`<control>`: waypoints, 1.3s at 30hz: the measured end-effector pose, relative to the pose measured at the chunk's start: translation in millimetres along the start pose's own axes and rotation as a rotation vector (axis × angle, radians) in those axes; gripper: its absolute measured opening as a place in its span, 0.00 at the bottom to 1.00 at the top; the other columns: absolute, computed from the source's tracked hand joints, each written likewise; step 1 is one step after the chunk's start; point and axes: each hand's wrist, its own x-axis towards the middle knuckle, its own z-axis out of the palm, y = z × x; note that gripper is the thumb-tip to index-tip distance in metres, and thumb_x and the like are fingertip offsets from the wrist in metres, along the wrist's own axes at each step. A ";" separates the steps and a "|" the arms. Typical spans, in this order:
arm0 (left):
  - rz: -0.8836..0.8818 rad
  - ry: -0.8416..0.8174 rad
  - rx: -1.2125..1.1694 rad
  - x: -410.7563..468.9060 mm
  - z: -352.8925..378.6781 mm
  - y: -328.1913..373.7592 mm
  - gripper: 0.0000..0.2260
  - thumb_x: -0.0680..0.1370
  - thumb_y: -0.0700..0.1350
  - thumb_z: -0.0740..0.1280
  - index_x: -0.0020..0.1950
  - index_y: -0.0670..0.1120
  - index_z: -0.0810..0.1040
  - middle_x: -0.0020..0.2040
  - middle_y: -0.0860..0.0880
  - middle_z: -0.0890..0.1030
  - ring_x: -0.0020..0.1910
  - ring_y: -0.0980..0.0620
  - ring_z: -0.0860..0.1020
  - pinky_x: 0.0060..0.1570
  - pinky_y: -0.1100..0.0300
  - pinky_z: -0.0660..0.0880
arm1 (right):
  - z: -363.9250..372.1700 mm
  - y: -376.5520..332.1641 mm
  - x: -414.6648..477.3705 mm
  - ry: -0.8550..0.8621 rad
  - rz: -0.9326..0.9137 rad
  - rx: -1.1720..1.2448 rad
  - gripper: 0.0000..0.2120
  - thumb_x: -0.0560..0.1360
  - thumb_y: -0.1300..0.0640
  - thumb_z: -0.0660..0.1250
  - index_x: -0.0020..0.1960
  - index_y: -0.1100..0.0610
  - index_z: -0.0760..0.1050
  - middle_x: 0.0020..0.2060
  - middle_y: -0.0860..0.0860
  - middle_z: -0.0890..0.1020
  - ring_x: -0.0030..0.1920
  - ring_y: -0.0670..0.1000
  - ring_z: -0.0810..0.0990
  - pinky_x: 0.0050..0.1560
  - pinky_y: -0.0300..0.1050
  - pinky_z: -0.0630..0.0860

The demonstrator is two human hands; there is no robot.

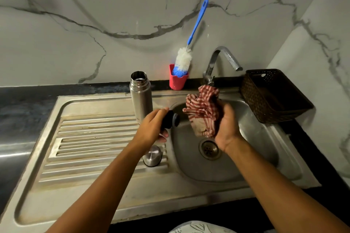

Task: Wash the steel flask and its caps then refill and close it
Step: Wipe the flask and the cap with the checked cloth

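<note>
The steel flask (pixel 141 98) stands upright and uncapped at the back of the draining board (pixel 91 138), just beside the left rim of the sink bowl (pixel 255 157). In front of it the left hand (pixel 151 126) has its fingers curled round the black inner cap (pixel 171 120). The cap's long axis lies roughly level, its narrower end pointing right across the rim. That end faces the striped cloth (pixel 203 111) bunched in the gripping right hand (pixel 226 128) over the bowl, near but apart. Wiping the cap looks like the step in hand, and it needs only that gap closed along the cap's axis. The steel outer cap (pixel 153 156) sits on the board's right edge under the left forearm. The tap (pixel 219 58) rises behind the cloth
</note>
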 end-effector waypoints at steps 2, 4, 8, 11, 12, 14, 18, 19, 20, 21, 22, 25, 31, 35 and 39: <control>-0.026 -0.019 0.003 -0.7 18.4 4.7 0.26 0.83 0.68 0.57 0.61 0.49 0.81 0.39 0.43 0.83 0.31 0.49 0.80 0.35 0.58 0.79 | 1.8 -7.2 -11.7 -0.096 -0.151 -0.172 0.16 0.83 0.54 0.57 0.61 0.55 0.81 0.54 0.52 0.87 0.56 0.51 0.84 0.58 0.49 0.78; -0.038 -0.063 0.007 -4.7 41.4 9.6 0.29 0.84 0.67 0.54 0.60 0.46 0.82 0.36 0.41 0.82 0.31 0.50 0.83 0.38 0.62 0.81 | 3.4 -0.3 -21.2 -0.224 -0.185 -0.393 0.16 0.80 0.54 0.62 0.65 0.51 0.79 0.57 0.51 0.86 0.58 0.52 0.83 0.59 0.50 0.80; -0.056 -0.122 -0.014 -12.9 71.7 13.4 0.17 0.87 0.58 0.56 0.51 0.50 0.79 0.45 0.46 0.83 0.42 0.50 0.80 0.39 0.58 0.75 | -0.3 20.3 -26.4 -0.077 -0.256 -0.593 0.18 0.77 0.37 0.63 0.62 0.45 0.79 0.57 0.46 0.84 0.59 0.45 0.82 0.60 0.46 0.78; -0.030 -0.156 -0.005 -12.4 81.0 8.3 0.16 0.87 0.58 0.55 0.53 0.51 0.78 0.44 0.46 0.80 0.38 0.50 0.76 0.34 0.60 0.71 | -19.1 9.0 -27.1 -0.077 -0.361 -0.792 0.12 0.80 0.42 0.63 0.60 0.44 0.77 0.53 0.43 0.84 0.56 0.42 0.82 0.56 0.41 0.78; -0.028 -0.158 -0.004 -15.0 83.1 11.1 0.17 0.87 0.58 0.55 0.54 0.50 0.78 0.42 0.47 0.79 0.36 0.53 0.74 0.31 0.62 0.69 | -26.2 2.5 -29.4 -0.123 -0.369 -0.857 0.11 0.80 0.44 0.64 0.61 0.43 0.76 0.54 0.43 0.84 0.56 0.42 0.82 0.55 0.41 0.79; -0.031 -0.163 -0.009 -15.5 87.9 12.5 0.19 0.86 0.61 0.54 0.58 0.50 0.79 0.43 0.49 0.81 0.36 0.56 0.75 0.31 0.65 0.71 | -38.4 -12.8 -33.9 -0.227 -0.364 -0.901 0.14 0.78 0.50 0.66 0.63 0.47 0.76 0.54 0.43 0.83 0.56 0.43 0.81 0.56 0.41 0.80; -0.097 -0.134 0.002 -16.7 100.9 18.2 0.22 0.83 0.69 0.53 0.57 0.57 0.78 0.54 0.46 0.83 0.56 0.45 0.82 0.58 0.48 0.77 | -54.3 -30.5 -37.8 -0.270 -0.312 -0.806 0.18 0.69 0.59 0.67 0.58 0.51 0.78 0.50 0.43 0.82 0.53 0.41 0.80 0.54 0.38 0.79; -0.115 -0.132 0.023 -17.4 105.6 20.2 0.23 0.82 0.70 0.53 0.59 0.56 0.78 0.55 0.46 0.83 0.58 0.43 0.81 0.59 0.47 0.77 | -56.6 -30.1 -38.0 -0.278 -0.313 -0.832 0.17 0.70 0.57 0.68 0.58 0.50 0.76 0.51 0.44 0.82 0.53 0.43 0.80 0.54 0.40 0.80; -0.129 -0.137 0.036 -18.5 110.3 23.3 0.25 0.82 0.71 0.53 0.61 0.56 0.77 0.57 0.46 0.82 0.59 0.42 0.81 0.60 0.46 0.78 | -58.4 -27.9 -37.8 -0.289 -0.341 -0.878 0.16 0.72 0.54 0.70 0.59 0.49 0.75 0.51 0.45 0.82 0.53 0.45 0.81 0.54 0.43 0.80; -0.140 -0.149 0.034 -18.2 115.7 24.0 0.25 0.82 0.71 0.52 0.63 0.55 0.77 0.58 0.45 0.82 0.59 0.43 0.81 0.59 0.47 0.79 | -60.8 -25.6 -36.7 -0.289 -0.406 -0.947 0.15 0.74 0.51 0.70 0.59 0.48 0.74 0.52 0.46 0.81 0.53 0.46 0.81 0.55 0.46 0.80; -0.151 -0.155 0.034 -19.2 120.1 26.7 0.25 0.82 0.70 0.52 0.63 0.55 0.77 0.58 0.45 0.82 0.58 0.44 0.81 0.58 0.48 0.80 | -63.3 -24.5 -35.1 -0.282 -0.493 -1.029 0.14 0.76 0.48 0.69 0.60 0.48 0.73 0.52 0.46 0.80 0.53 0.47 0.80 0.54 0.49 0.80; -0.170 -0.169 0.106 -20.4 128.9 31.5 0.21 0.83 0.70 0.51 0.58 0.58 0.75 0.56 0.47 0.82 0.55 0.47 0.80 0.54 0.51 0.78 | -71.1 -28.2 -30.6 -0.271 -0.721 -1.210 0.13 0.77 0.48 0.62 0.58 0.51 0.73 0.51 0.47 0.77 0.49 0.48 0.78 0.49 0.53 0.77; 0.043 0.002 0.168 -16.8 156.4 26.4 0.27 0.80 0.72 0.54 0.60 0.55 0.81 0.59 0.49 0.84 0.57 0.51 0.82 0.66 0.46 0.77 | -81.8 -22.6 -25.1 -0.100 -0.725 -1.053 0.11 0.77 0.50 0.61 0.57 0.52 0.74 0.48 0.47 0.79 0.48 0.47 0.79 0.50 0.48 0.79; 0.247 0.127 0.328 -13.1 173.0 24.5 0.24 0.81 0.69 0.52 0.51 0.53 0.79 0.46 0.52 0.84 0.48 0.53 0.82 0.57 0.44 0.78 | -80.5 -31.0 -19.8 0.021 -0.318 -0.736 0.08 0.82 0.51 0.61 0.56 0.49 0.77 0.48 0.46 0.83 0.50 0.43 0.82 0.51 0.40 0.79; 0.277 0.096 0.409 -9.5 189.2 17.0 0.25 0.79 0.70 0.51 0.53 0.52 0.75 0.46 0.52 0.83 0.47 0.52 0.82 0.56 0.43 0.78 | -90.9 -45.4 -7.6 0.073 -0.036 -0.661 0.10 0.85 0.49 0.59 0.54 0.49 0.79 0.48 0.47 0.84 0.53 0.48 0.83 0.50 0.42 0.78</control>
